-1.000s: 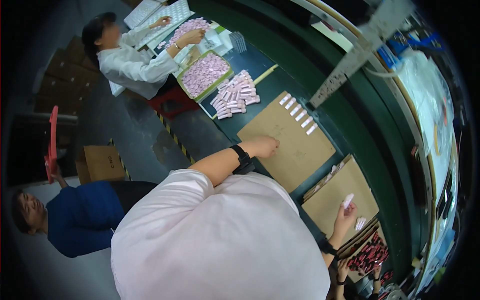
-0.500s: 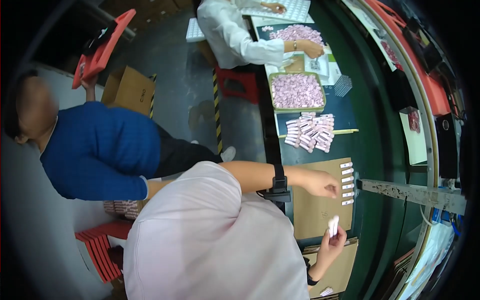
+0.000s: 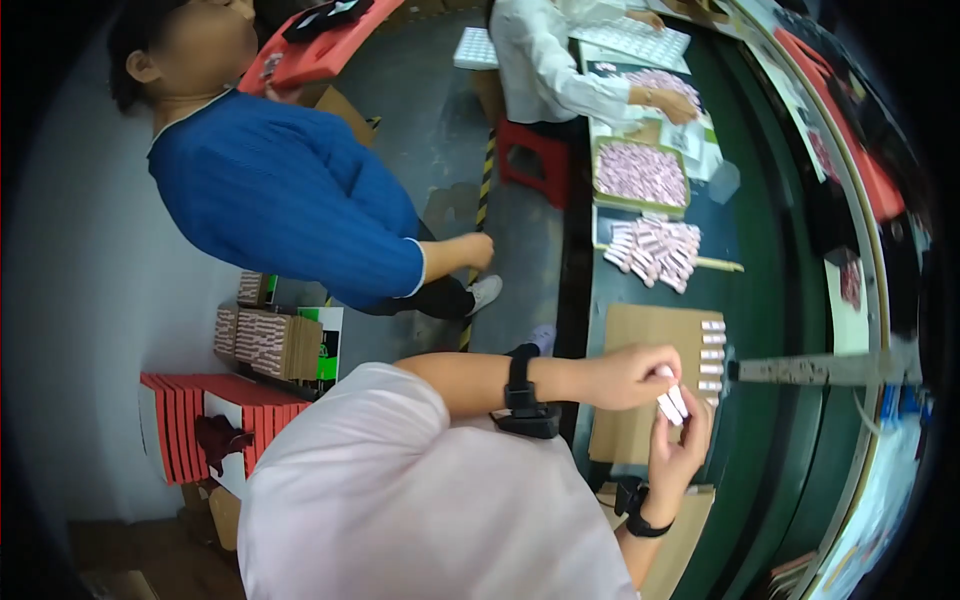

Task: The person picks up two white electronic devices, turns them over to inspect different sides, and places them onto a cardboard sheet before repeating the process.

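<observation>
Your right hand (image 3: 678, 455) sits at centre right of the frame, its fingers curled around a few small white tubes (image 3: 672, 404) that stick up out of the fist. Their long axis runs from lower left to upper right, tilted a little off vertical, with the free ends pointing toward the upper left of the frame.

Your left hand (image 3: 628, 375) comes in from the left and lies just above and against the tubes' free ends, its fingers bent and pinching at them. It is the nearer hand to the tips; the right one has the lower parts. How many tubes there are is hard to make out, since your left fingers cover the tops and your right palm hides the bottoms.

Both hands hover over a brown cardboard sheet (image 3: 640, 340) on the dark green bench (image 3: 770, 300). Along the sheet's right edge, just right of your left knuckles, lies a short column of white tubes (image 3: 712, 355), each set crosswise. Further toward the upper right sits a loose heap of pink-and-white tubes (image 3: 655, 250) and, beyond it, a green tray (image 3: 640, 172) full of pink pieces. Whether the held tubes have caps is too small to tell.
</observation>
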Demonstrator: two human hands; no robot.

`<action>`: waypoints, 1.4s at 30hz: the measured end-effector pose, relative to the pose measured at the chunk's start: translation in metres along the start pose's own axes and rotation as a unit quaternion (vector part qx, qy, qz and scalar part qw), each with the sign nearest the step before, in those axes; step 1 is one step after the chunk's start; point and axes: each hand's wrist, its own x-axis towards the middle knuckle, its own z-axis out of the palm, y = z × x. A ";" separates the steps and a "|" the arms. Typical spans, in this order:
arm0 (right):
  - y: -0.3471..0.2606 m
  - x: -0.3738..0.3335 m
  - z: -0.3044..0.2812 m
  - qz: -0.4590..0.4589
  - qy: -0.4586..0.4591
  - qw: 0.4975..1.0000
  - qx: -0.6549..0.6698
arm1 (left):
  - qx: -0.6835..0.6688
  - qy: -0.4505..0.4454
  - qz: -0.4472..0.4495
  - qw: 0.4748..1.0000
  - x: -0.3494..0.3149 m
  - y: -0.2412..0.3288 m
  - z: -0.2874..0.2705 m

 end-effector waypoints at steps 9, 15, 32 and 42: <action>-0.012 -0.007 -0.008 -0.045 -0.095 0.975 0.194 | -0.031 0.073 -0.042 0.996 -0.051 0.049 0.013; -0.026 -0.014 -0.023 -0.118 -0.080 0.970 0.198 | -0.045 0.070 -0.026 0.996 -0.062 0.064 0.026; -0.048 -0.039 -0.041 -0.118 0.052 0.990 0.049 | -0.043 -0.046 0.037 0.997 -0.040 0.060 0.035; -0.070 -0.050 -0.036 -0.098 0.126 0.985 -0.066 | -0.111 -0.130 0.059 0.983 -0.015 0.052 0.027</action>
